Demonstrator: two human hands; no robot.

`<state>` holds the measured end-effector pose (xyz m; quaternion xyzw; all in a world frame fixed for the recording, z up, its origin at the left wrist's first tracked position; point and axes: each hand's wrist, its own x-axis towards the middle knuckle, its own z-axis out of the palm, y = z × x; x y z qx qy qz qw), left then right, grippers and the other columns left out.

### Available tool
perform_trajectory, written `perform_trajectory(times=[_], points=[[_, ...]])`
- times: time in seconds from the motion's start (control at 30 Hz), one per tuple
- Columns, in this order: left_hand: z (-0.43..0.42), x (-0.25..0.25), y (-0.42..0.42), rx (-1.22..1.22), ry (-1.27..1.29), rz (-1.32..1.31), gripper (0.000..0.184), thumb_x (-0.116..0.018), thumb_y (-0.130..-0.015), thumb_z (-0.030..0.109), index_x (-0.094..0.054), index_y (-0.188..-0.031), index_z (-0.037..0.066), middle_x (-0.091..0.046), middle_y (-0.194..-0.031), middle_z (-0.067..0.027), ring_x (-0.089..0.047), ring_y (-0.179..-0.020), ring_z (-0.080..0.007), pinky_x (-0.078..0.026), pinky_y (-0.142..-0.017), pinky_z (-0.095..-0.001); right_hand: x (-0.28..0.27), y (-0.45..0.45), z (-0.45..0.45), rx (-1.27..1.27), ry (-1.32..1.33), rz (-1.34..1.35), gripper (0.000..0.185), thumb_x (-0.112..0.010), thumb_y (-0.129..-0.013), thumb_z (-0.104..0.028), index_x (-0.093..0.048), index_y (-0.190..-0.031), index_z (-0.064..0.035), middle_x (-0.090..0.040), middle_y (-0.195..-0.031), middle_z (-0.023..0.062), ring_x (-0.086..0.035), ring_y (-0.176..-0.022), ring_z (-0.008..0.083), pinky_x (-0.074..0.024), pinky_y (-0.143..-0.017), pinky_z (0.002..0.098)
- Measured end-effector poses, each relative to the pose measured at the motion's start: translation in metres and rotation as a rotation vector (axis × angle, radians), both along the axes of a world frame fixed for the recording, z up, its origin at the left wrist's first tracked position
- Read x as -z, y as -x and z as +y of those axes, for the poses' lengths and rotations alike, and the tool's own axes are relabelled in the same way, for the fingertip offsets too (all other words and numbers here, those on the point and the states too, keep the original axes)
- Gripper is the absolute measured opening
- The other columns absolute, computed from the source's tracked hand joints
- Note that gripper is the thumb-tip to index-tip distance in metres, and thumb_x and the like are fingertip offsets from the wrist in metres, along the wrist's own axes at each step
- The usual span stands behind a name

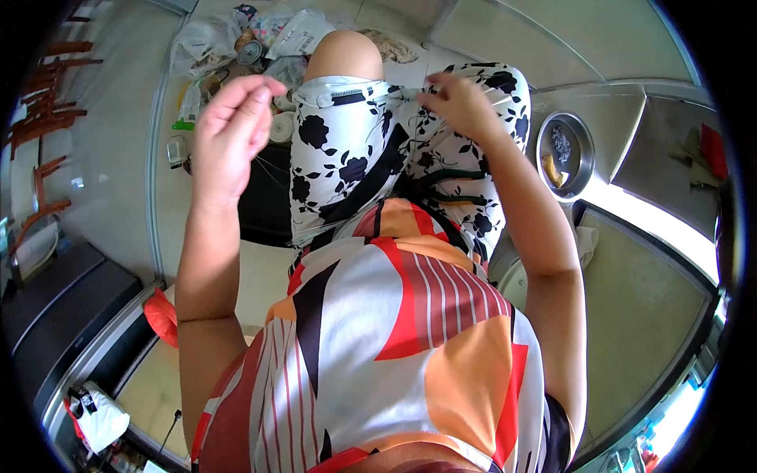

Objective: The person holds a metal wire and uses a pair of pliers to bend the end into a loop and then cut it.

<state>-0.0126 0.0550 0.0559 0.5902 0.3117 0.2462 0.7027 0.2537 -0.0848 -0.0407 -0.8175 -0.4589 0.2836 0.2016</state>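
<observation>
My left hand (235, 130) is raised at the left of my lap, thumb and fingers pinched together. What it pinches is too small to make out; a thin thread-like line (272, 167) runs below it. White cloth with black flowers (335, 146) covers my thighs, its pale edge lying just behind my bare knee (344, 55). A short dark ridged strip (348, 97) shows along that edge. Over the other thigh, my right hand (464, 106) has its thumb at the drawn-out end of the cloth's edge, seemingly gripping it; the index finger stands slightly apart.
Plastic bags (300, 35) and a jar lid (251, 53) lie on the floor beyond my knee. A glass jar (177, 150) stands farther left. At the right is a round metal bowl (585, 154) with small scraps inside. A red bag (162, 315) is near my left elbow.
</observation>
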Motion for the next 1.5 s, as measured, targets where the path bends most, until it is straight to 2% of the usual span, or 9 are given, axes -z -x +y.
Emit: perform_trajectory(times=[0.23, 0.4, 0.57, 0.87, 0.93, 1.03, 1.13, 1.4, 1.5], points=[[-0.014, 0.003, -0.004, 0.065, 0.044, 0.047, 0.016, -0.050, -0.094, 0.012, -0.061, -0.098, 0.001, -0.041, -0.062, 0.0062, -0.034, -0.053, -0.0014, -0.027, -0.046, -0.0154, -0.056, -0.022, -0.008, 0.198, -0.383, 0.277, 0.023, -0.055, -0.089, -0.023, -0.067, -0.091, -0.0037, -0.062, -0.068, 0.0021, -0.056, -0.061, 0.0071, -0.0453, -0.057, 0.0230], [-0.035, 0.014, -0.037, 0.184, 0.078, 0.122, 0.018, -0.056, -0.089, 0.009, -0.059, -0.105, 0.001, -0.041, -0.062, 0.0084, -0.033, -0.051, -0.0002, -0.022, -0.043, -0.0171, -0.127, -0.026, -0.029, 0.177, -0.892, 0.524, 0.023, -0.048, -0.096, -0.019, -0.061, -0.091, -0.0005, -0.059, -0.072, 0.0044, -0.056, -0.064, 0.0106, -0.0436, -0.057, 0.0226], [-0.047, 0.014, -0.084, 0.788, 0.114, 0.050, 0.060, -0.069, -0.079, 0.009, -0.040, -0.131, 0.002, -0.040, -0.065, 0.0076, -0.036, -0.058, -0.0010, -0.029, -0.054, -0.0161, -0.160, 0.016, -0.014, 0.014, -0.870, 0.541, 0.021, -0.048, -0.096, -0.018, -0.058, -0.094, 0.0008, -0.059, -0.073, 0.0057, -0.056, -0.063, 0.0111, -0.0445, -0.057, 0.0217], [-0.036, 0.008, -0.083, 0.978, 0.632, -0.172, 0.061, -0.048, -0.072, 0.008, -0.041, -0.132, -0.002, -0.041, -0.072, 0.0009, -0.030, -0.057, -0.0039, -0.024, -0.047, -0.0163, -0.136, 0.013, 0.023, 0.061, -0.705, 0.464, 0.021, -0.053, -0.094, -0.023, -0.062, -0.090, -0.0037, -0.058, -0.071, -0.0009, -0.054, -0.062, 0.0058, -0.0430, -0.055, 0.0201], [-0.038, -0.001, -0.079, 0.909, 0.583, -0.122, 0.048, -0.050, -0.082, 0.010, -0.045, -0.129, -0.003, -0.040, -0.071, 0.0023, -0.031, -0.056, -0.0032, -0.024, -0.047, -0.0158, -0.141, 0.017, 0.029, 0.033, -0.650, 0.381, 0.022, -0.054, -0.094, -0.024, -0.062, -0.091, -0.0036, -0.058, -0.071, -0.0011, -0.054, -0.062, 0.0055, -0.0429, -0.054, 0.0204], [-0.037, -0.010, -0.077, 0.754, 0.486, -0.039, 0.028, -0.051, -0.093, 0.014, -0.055, -0.117, -0.001, -0.041, -0.069, 0.0065, -0.033, -0.055, -0.0008, -0.025, -0.045, -0.0158, -0.158, 0.041, 0.047, 0.095, -1.092, -0.442, 0.018, -0.051, -0.095, -0.016, -0.060, -0.092, -0.0009, -0.054, -0.064, -0.0014, -0.050, -0.056, 0.0047, -0.0395, -0.051, 0.0182], [-0.018, -0.013, -0.069, 0.648, 0.572, -0.128, 0.022, -0.050, -0.093, 0.011, -0.056, -0.111, 0.000, -0.043, -0.068, 0.0065, -0.031, -0.053, -0.0005, -0.024, -0.044, -0.0149, -0.171, 0.029, 0.030, -0.125, -1.162, -0.613, 0.021, -0.070, -0.076, -0.012, -0.062, -0.094, -0.0035, -0.061, -0.085, 0.0118, -0.060, -0.072, 0.0192, -0.0494, -0.062, 0.0275], [0.003, -0.027, -0.050, 0.353, 0.519, -0.353, 0.019, -0.047, -0.096, 0.018, -0.056, -0.104, 0.004, -0.040, -0.067, 0.0038, -0.032, -0.053, -0.0017, -0.026, -0.045, -0.0151, -0.124, 0.071, -0.010, -0.307, -0.575, 0.134, 0.025, -0.071, -0.074, -0.023, -0.061, -0.089, -0.0065, -0.060, -0.074, 0.0084, -0.061, -0.065, 0.0269, -0.0490, -0.059, 0.0361], [0.017, -0.038, -0.044, 0.245, 0.491, -0.382, 0.016, -0.050, -0.095, 0.016, -0.058, -0.098, 0.003, -0.044, -0.067, 0.0036, -0.035, -0.052, -0.0009, -0.028, -0.045, -0.0149, -0.126, 0.070, -0.013, -0.279, -0.644, -0.218, 0.012, -0.069, -0.076, -0.019, -0.064, -0.079, -0.0081, -0.060, -0.072, 0.0069, -0.061, -0.064, 0.0260, -0.0486, -0.058, 0.0363]])
